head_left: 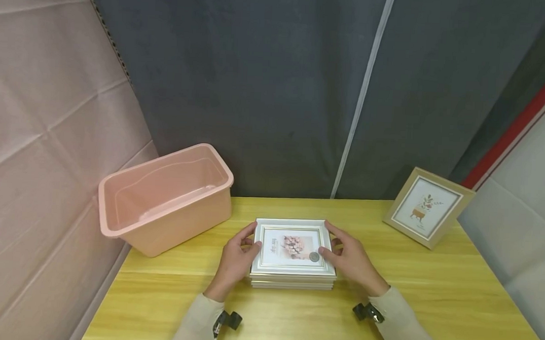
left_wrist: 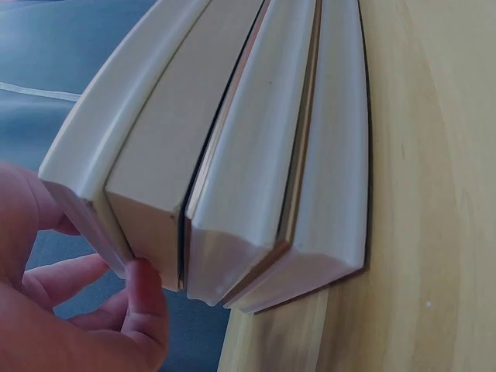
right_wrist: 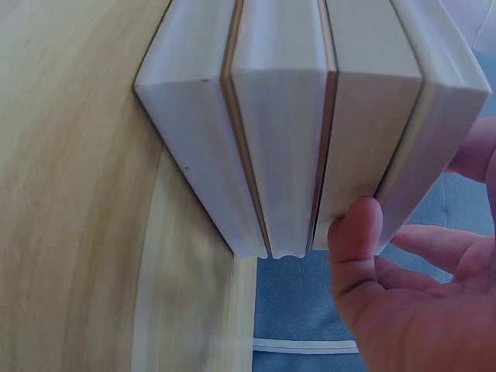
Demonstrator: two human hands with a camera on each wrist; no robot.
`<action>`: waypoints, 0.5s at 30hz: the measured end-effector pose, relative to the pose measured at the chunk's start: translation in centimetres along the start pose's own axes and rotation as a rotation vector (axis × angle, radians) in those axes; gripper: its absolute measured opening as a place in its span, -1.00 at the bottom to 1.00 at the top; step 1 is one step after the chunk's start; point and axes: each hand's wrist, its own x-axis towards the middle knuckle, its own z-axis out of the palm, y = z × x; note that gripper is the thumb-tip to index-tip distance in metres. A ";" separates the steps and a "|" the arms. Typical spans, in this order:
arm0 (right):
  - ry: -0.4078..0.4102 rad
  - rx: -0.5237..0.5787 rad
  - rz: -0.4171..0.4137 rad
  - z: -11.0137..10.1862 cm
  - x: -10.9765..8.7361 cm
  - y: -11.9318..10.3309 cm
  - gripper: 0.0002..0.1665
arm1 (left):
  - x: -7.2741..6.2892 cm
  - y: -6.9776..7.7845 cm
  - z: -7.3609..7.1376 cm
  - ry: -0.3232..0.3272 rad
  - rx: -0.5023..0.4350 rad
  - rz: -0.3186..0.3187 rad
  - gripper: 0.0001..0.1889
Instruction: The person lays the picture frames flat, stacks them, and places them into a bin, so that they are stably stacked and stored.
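A stack of several picture frames lies flat in the middle of the table. On top is a white picture frame (head_left: 270, 266) with a flower print and a round grey mark at its lower right. A beige frame (left_wrist: 159, 225) lies under it, above two more white frames (right_wrist: 279, 139). My left hand (head_left: 236, 259) holds the top frame's left side, thumb nearer me and fingers toward the far corner. On the right side, my right hand (head_left: 353, 257) holds it the same way. In both wrist views a thumb tip sits at the seam between the top and beige frames.
A pink plastic bin (head_left: 193, 207) stands at the back left. At the back right a beige picture frame (head_left: 451, 211) with a plant print leans upright. Behind the wooden table (head_left: 293, 323) hangs a dark grey curtain (head_left: 258, 88).
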 end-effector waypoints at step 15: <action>-0.018 0.032 0.002 -1.7 0.0 -0.2 -0.26 | 0.0 0.0 0.1 0.004 0.046 -0.006 -0.49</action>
